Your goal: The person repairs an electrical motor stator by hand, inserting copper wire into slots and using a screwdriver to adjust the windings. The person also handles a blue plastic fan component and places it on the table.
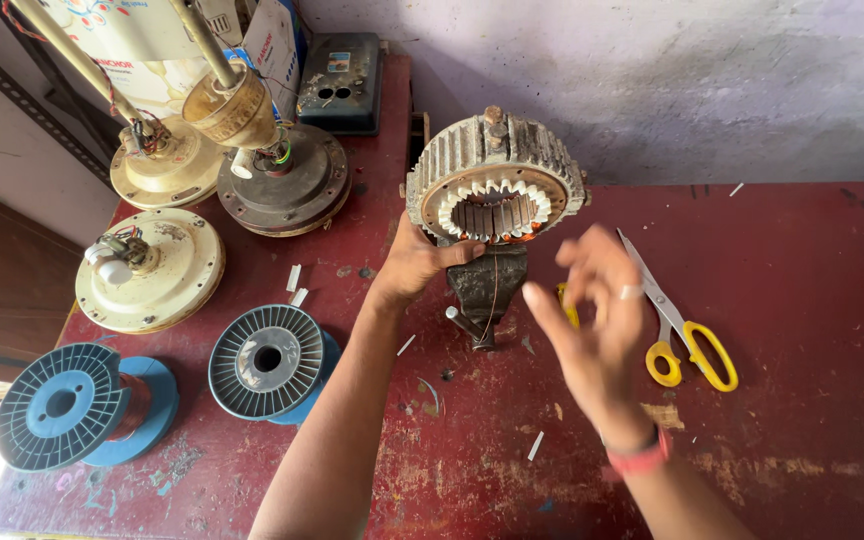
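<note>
A round metal fan stator [497, 175] with white slot liners stands upright, clamped in a small dark vise [487, 285] on the red table [812, 330]. My left hand [414, 268] grips the stator's lower left rim, with the thumb laid across the vise top. My right hand [592, 330] hovers in front of the vise, blurred, with fingers spread; a thin copper wire runs down from the stator near it, and whether the fingers pinch it is unclear. A red band sits on the right wrist.
Yellow-handled scissors [682, 335] lie right of my right hand. Two blue wire spools [267, 362] [72, 405] rest at the left. Three ceiling fan motor housings [152, 268] [282, 175] [157, 160] crowd the far left, with a dark box [342, 85] behind. White paper scraps dot the table.
</note>
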